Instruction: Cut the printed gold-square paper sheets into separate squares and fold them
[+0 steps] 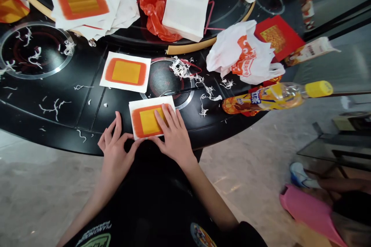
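Well, from far off, through the head camera, I have the paper [148, 120] near the close edge of the black table [110, 102]; it lies between the two hands, long axis running side to side, right end angled slightly away; the right hand [177, 138] is nearer, on top of that end, fingers spread flat over the printed face, thumb at the near edge; the left hand [116, 149] sits off the near left corner, tips of thumb and forefinger close together at the edge, other fingers lifted; whether they pinch the paper I cannot tell; a far paper [127, 71] lies just beyond and leftward, clear of both hands; scraps [180, 68] farther off; bottle [265, 97] well to the right
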`<state>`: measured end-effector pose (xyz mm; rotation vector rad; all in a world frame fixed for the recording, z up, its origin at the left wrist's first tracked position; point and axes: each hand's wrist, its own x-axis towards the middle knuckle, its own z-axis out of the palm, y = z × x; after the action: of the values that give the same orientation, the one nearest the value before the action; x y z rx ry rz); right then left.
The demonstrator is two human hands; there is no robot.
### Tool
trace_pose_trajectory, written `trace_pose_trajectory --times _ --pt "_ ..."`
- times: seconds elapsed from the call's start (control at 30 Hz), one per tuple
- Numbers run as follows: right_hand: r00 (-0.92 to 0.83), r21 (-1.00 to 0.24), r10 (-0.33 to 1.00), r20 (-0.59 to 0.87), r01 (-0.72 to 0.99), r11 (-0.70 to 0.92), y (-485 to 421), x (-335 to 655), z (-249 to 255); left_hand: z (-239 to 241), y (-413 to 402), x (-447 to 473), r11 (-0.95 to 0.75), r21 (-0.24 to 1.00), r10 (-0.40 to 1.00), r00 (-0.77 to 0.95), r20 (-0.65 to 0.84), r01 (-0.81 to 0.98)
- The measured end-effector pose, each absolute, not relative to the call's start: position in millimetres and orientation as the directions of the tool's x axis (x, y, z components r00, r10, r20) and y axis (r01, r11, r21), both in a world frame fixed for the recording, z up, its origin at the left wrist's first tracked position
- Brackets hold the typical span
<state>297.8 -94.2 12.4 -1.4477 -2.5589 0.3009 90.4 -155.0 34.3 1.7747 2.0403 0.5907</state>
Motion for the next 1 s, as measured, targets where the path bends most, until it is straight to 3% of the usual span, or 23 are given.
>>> trace_pose_trajectory --times 1.0 --pt "-0.478 -0.283 0.878 0.031 0.838 0.467 -105 295 12 41 -150 85 0.134 0.539 0.991 -0.108 -0.080 0.832"
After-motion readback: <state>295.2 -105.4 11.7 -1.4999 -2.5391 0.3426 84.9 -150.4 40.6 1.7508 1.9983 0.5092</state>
